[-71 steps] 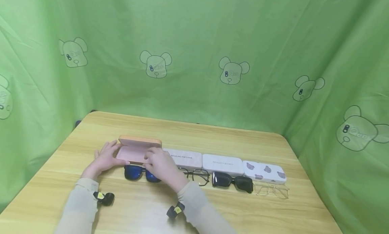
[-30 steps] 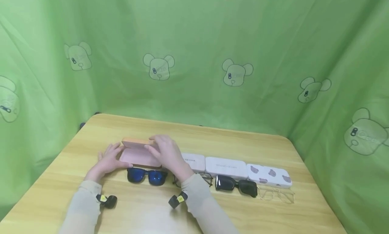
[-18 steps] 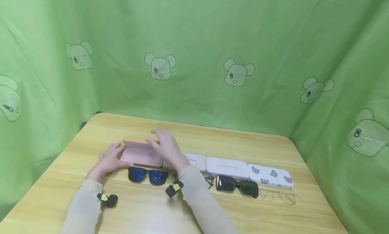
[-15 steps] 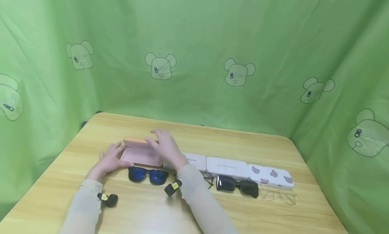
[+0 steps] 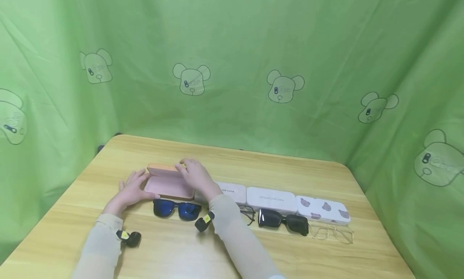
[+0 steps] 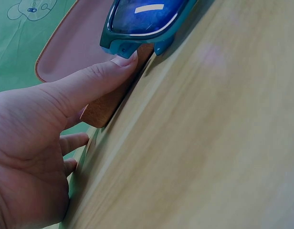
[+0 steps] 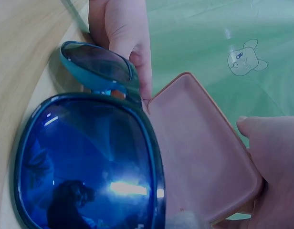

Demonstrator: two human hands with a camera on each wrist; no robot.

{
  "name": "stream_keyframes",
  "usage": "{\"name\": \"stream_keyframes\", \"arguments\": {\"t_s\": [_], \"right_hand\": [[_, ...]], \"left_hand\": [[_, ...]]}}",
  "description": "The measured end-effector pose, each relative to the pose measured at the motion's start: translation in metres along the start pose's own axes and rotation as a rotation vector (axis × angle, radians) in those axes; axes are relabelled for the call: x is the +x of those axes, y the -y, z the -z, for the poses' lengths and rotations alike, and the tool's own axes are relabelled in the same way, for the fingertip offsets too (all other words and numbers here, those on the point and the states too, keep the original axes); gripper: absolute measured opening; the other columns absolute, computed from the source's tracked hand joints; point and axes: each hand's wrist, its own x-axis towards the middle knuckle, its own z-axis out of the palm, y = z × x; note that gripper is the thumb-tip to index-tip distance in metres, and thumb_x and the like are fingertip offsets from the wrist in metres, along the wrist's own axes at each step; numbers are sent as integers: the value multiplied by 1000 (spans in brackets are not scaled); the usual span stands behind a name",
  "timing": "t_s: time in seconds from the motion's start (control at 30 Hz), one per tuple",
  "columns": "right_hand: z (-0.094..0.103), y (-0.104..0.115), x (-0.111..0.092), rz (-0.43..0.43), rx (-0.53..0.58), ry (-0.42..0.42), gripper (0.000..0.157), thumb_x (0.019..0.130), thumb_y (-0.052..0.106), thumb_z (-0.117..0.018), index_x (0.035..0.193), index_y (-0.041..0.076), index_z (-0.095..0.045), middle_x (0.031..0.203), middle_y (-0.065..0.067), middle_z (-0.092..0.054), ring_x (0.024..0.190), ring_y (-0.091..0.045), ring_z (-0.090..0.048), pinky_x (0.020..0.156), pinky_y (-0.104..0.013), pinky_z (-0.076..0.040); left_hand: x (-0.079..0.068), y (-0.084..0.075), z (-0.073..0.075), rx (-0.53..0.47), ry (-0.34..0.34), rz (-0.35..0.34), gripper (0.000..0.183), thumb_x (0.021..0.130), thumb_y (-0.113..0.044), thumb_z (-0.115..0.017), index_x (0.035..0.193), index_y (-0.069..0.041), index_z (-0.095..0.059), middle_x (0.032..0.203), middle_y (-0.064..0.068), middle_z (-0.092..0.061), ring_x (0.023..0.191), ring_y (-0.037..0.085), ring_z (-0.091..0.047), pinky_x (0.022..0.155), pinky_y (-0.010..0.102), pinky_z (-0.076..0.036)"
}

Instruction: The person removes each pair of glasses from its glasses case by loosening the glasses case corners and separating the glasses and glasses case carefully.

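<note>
An orange-brown glasses case (image 5: 168, 187) with a pink lining lies open at the left end of a row. My left hand (image 5: 131, 191) holds its left end, thumb (image 6: 97, 78) along the front wall and fingers behind that end. At the lid's right corner is my right hand (image 5: 197, 177), its thumb at the lid edge and its fingers partly hidden behind the lid (image 7: 199, 152). Blue-lensed sunglasses (image 5: 164, 209) lie just in front of the case, large in the right wrist view. No glasses show inside the case.
Two pale cases (image 5: 271, 199) with lettering and a white bear-print case (image 5: 323, 209) continue the row. Before them lie dark-framed glasses (image 5: 249, 215), partly behind my right arm, black sunglasses (image 5: 282, 221) and thin gold-framed glasses (image 5: 331, 233). Green curtain (image 5: 232, 69) surrounds the wooden table (image 5: 174, 251).
My right hand has gone from the case's right front up to its lid, and its fingers have lowered slightly at the lid corner. My left hand stays at the case's left end.
</note>
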Motion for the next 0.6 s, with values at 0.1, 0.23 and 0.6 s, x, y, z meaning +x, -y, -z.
{"name": "stream_keyframes", "arguments": {"t_s": [0.1,0.23,0.6], "right_hand": [[0,-2,1,-6,6,15,49,104,46,-35,134,12,-54,135,-9,-61,126,-26,-56,110,-41,-44],[-1,-6,2,-19,90,50,52,102,50,-38,133,13,-55,130,-9,-63,121,-24,-60,105,-40,-48],[3,-15,0,-65,273,145,62,95,60,-45,135,13,-54,137,-8,-60,128,-26,-54,109,-45,-44]], "left_hand": [[0,0,0,3,1,2,100,71,-50,-80,147,-1,-36,158,31,-13,143,56,0,104,80,12],[1,1,1,5,0,-1,101,71,-51,-80,147,0,-36,158,32,-13,143,57,0,104,81,11],[1,-1,1,8,0,-7,101,71,-50,-80,147,0,-36,157,32,-14,143,58,0,103,81,10]]}}
